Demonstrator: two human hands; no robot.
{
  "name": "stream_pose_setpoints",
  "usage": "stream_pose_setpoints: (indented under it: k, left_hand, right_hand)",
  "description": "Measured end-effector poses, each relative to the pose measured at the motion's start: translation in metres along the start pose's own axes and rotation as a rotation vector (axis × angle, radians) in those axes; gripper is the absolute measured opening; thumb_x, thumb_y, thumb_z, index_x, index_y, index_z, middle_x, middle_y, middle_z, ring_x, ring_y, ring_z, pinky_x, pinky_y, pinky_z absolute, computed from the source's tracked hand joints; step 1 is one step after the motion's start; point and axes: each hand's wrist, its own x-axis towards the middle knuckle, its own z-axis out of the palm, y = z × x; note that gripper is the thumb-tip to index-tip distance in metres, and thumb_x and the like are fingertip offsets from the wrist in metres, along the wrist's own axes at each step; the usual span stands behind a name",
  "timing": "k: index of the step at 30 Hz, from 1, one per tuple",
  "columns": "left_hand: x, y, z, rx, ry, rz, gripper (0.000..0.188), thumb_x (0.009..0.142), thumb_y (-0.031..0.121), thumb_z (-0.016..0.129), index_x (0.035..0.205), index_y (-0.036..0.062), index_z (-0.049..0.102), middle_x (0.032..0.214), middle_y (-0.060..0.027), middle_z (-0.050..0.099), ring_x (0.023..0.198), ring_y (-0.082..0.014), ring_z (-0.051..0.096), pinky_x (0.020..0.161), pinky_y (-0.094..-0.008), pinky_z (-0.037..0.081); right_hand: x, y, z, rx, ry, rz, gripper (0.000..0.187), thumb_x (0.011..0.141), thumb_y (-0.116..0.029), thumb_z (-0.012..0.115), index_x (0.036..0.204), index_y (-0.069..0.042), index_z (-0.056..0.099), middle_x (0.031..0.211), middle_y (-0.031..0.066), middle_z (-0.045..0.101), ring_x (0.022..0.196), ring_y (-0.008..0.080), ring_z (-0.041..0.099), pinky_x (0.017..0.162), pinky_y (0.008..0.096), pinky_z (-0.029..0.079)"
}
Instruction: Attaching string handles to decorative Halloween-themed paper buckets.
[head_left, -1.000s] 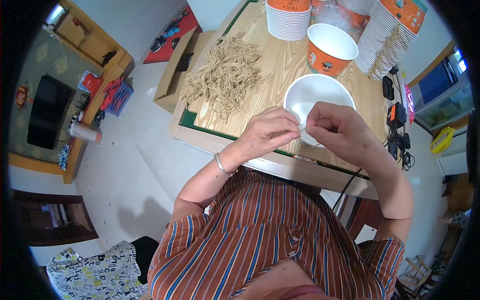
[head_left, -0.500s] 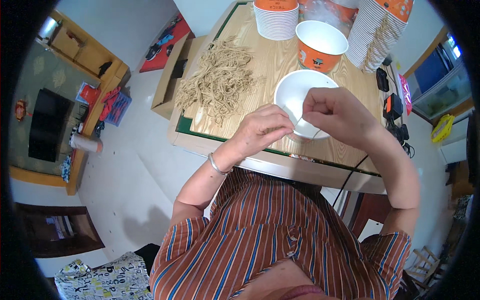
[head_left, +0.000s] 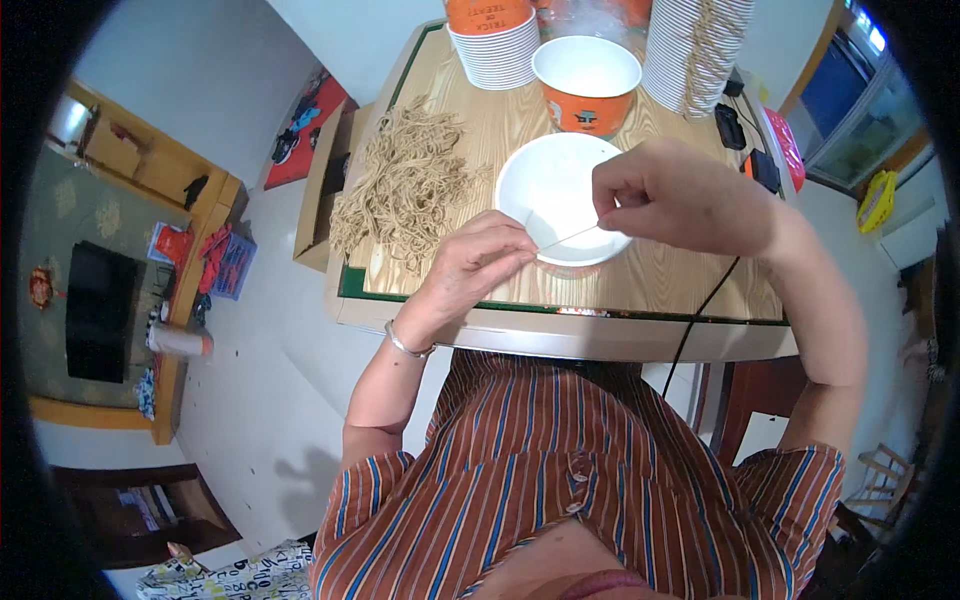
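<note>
A thin tan piece of twine (head_left: 570, 238) runs taut between my two hands, slanting up to the right. My left hand (head_left: 478, 258), with a silver bangle on its wrist, pinches the twine's lower left part. Its upper right part is pinched in my right hand (head_left: 675, 200). Just behind and beneath them, near the table's front edge, a paper bucket (head_left: 540, 185) opens toward me with its white inside showing; my right hand covers part of its rim. To the left lies a loose heap of tan twine pieces (head_left: 405, 185).
An orange bucket with white inside (head_left: 588, 105) stands beyond the nearer one. Stacks of nested buckets (head_left: 495, 55) rise at the back, the right stack (head_left: 680, 60) hung with twine. A black cable (head_left: 705, 320) crosses the table's front edge. An open cardboard box (head_left: 322, 200) stands left.
My hands have drawn farther apart, and a longer stretch of twine now shows taut between them. The whole view has shifted slightly.
</note>
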Motion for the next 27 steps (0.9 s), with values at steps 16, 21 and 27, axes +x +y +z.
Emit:
stream_pose_setpoints:
  k: [16, 21, 27]
  left_hand:
    - [-0.007, 0.005, 0.003, 0.032, 0.087, -0.046, 0.011, 0.084, 0.002, 0.071, 0.094, 0.0020, 0.070, 0.092, -0.0083, 0.066, 0.087, -0.0182, 0.065, 0.074, -0.0282, 0.053]
    - [-0.012, 0.005, 0.012, 0.014, 0.133, -0.038, 0.009, 0.085, 0.004, 0.071, 0.094, 0.0027, 0.069, 0.090, -0.0081, 0.063, 0.083, -0.0187, 0.062, 0.068, -0.0287, 0.051]
    - [-0.014, 0.016, 0.020, 0.116, 0.176, -0.046, 0.009, 0.084, 0.005, 0.072, 0.092, 0.0034, 0.069, 0.088, -0.0075, 0.063, 0.075, -0.0195, 0.063, 0.065, -0.0293, 0.051]
  right_hand:
    - [-0.014, 0.041, -0.036, -0.711, 0.343, 0.156, 0.013, 0.089, -0.014, 0.061, 0.091, -0.002, 0.060, 0.092, 0.0150, 0.059, 0.084, 0.0370, 0.063, 0.069, 0.0463, 0.048]
    - [0.000, 0.039, -0.031, -0.585, 0.494, 0.123, 0.011, 0.090, -0.014, 0.060, 0.092, -0.003, 0.060, 0.078, 0.0145, 0.064, 0.075, 0.0388, 0.063, 0.068, 0.0437, 0.050]
    - [0.021, 0.025, -0.031, 0.136, 0.533, 0.399, 0.011, 0.095, -0.013, 0.061, 0.098, -0.002, 0.063, 0.077, 0.0067, 0.068, 0.069, 0.0129, 0.067, 0.060, 0.0252, 0.050]
